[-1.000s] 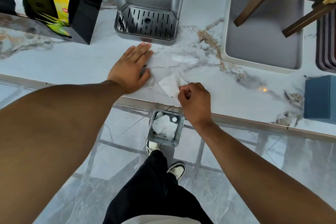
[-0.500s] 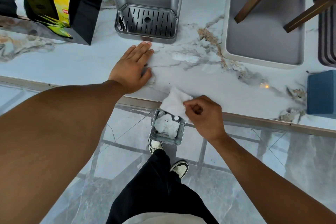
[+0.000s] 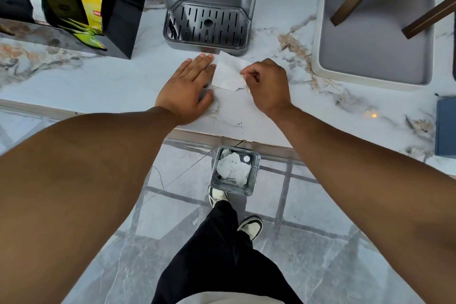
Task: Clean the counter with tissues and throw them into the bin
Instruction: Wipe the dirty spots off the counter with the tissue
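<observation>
Tissue (image 3: 228, 74) is being pinched by the right hand (image 3: 267, 86), set back from the counter (image 3: 98, 86) front edge; left hand (image 3: 188, 89) is being pressed flat, fingers together. Specks (image 3: 238, 124) nearer the edge are best being swept bin-ward (image 3: 234, 173).

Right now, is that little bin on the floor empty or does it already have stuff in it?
Partly filled. The bin stands open-topped below the counter edge, with crumpled white tissues inside it.

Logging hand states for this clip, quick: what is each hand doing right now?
Left hand: open, flat on the counter, holding nothing.
Right hand: closed, pinching the tissue on the counter.
</observation>
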The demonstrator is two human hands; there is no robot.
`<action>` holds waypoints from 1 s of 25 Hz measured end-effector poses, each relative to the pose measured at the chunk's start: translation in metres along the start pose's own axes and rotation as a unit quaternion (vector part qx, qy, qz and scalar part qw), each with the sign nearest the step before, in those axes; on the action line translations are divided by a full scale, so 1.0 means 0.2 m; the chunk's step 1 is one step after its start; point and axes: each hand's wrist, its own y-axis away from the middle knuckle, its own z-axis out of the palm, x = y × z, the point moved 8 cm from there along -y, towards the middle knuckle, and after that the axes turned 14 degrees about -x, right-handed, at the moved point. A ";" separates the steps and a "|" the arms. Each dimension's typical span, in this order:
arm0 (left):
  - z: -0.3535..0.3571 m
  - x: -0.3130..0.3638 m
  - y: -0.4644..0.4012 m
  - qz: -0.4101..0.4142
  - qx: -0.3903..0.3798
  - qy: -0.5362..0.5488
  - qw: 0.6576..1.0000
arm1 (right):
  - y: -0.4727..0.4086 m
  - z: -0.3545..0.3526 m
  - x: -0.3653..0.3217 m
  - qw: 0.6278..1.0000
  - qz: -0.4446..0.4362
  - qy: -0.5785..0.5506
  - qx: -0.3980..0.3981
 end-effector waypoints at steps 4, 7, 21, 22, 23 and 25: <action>0.00 0.00 0.00 0.005 0.005 -0.005 1.000 | 0.09 0.07 -0.01 0.999 -0.037 0.012 -0.020; 0.01 0.00 0.00 0.002 0.006 -0.005 1.000 | 0.26 0.12 -0.02 0.997 -0.068 -0.012 -0.032; 0.01 -0.01 0.00 0.007 0.017 -0.003 1.000 | 0.35 -0.19 0.12 0.994 0.007 -0.047 0.099; 0.02 -0.01 0.00 0.007 0.018 -0.004 1.000 | 0.30 -0.25 0.17 0.991 0.037 -0.017 0.130; 0.02 -0.01 0.00 0.007 0.019 -0.003 1.000 | 0.26 -0.29 0.22 0.987 0.072 0.006 0.142; 0.01 -0.01 0.00 0.004 0.022 -0.002 1.000 | 0.22 -0.29 0.31 0.977 0.147 0.034 0.148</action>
